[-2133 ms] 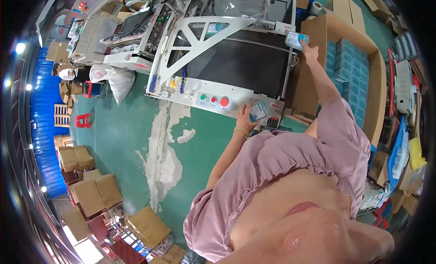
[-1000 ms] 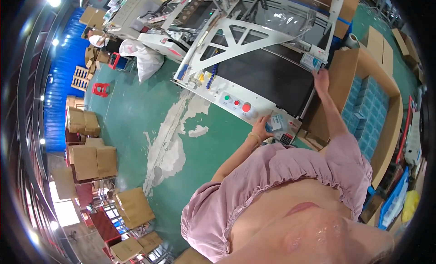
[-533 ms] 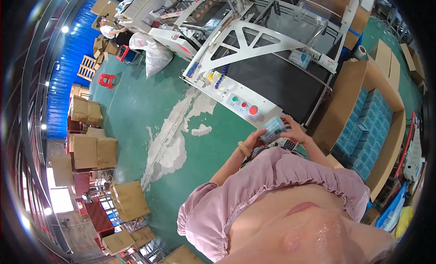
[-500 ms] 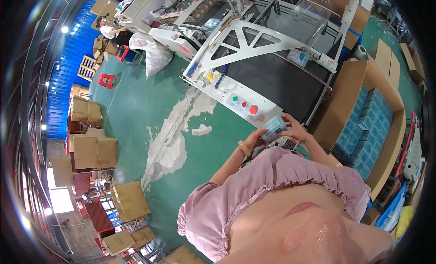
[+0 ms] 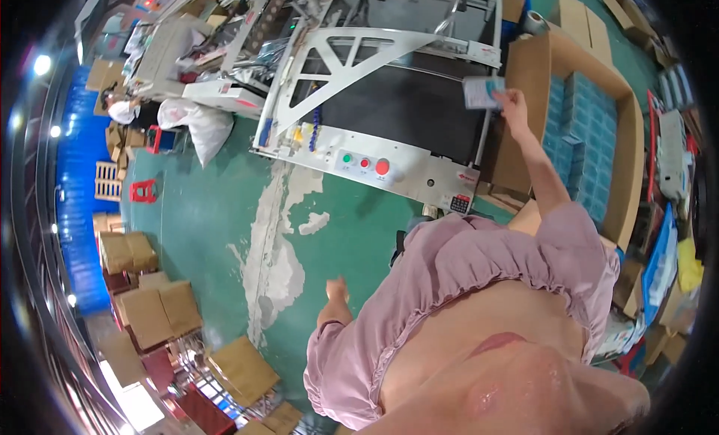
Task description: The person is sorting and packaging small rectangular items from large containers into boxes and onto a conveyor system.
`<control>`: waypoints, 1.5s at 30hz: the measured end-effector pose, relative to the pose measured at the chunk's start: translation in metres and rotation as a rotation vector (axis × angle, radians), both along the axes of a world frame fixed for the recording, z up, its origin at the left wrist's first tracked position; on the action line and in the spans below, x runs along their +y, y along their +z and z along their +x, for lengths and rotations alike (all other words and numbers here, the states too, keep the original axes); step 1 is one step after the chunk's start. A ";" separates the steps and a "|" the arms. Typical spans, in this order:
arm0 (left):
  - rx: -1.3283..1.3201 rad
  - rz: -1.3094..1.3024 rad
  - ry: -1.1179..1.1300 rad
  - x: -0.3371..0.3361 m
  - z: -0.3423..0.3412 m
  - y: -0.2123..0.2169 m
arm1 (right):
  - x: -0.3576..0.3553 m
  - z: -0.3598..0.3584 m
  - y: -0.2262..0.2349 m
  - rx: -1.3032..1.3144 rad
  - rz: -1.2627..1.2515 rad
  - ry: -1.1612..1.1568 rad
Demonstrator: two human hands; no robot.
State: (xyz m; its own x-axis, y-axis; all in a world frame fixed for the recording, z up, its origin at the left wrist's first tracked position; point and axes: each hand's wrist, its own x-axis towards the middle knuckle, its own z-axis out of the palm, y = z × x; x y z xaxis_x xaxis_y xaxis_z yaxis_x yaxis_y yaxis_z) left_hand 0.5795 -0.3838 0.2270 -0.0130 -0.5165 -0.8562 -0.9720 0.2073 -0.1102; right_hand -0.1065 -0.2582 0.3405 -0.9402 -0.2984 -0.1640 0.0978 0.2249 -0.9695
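Blue-and-white pack: there it goes, swung out from the control panel to the right edge of the black belt.
Right hand: your grip is pinching the pack's right end.
Left hand: dropped away over the green floor, grip too small to tell.
Open carton: beside the belt, holding stacked blue packs.

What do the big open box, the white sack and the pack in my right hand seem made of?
Big open box: matte cardboard, from its brown walls. White sack: probably plastic, creased, slightly shiny. Pack in your right hand: perhaps card or film, pale face; blur hides finish.
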 end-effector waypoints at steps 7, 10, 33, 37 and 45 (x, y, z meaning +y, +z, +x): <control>-0.139 0.163 -0.351 0.017 -0.036 0.024 | 0.017 -0.102 -0.055 0.020 0.331 -0.338; -0.086 0.124 -0.340 0.016 -0.053 0.034 | 0.011 -0.110 -0.069 -0.021 0.397 -0.394; 0.294 -0.279 0.142 0.057 -0.089 0.058 | -0.038 -0.116 -0.085 -0.047 0.416 -0.279; 0.379 -0.284 0.072 0.036 -0.108 0.053 | -0.020 -0.100 -0.062 0.062 0.541 -0.115; 0.503 -0.133 -0.281 -0.040 -0.152 0.013 | 0.097 0.087 0.030 0.839 0.656 1.023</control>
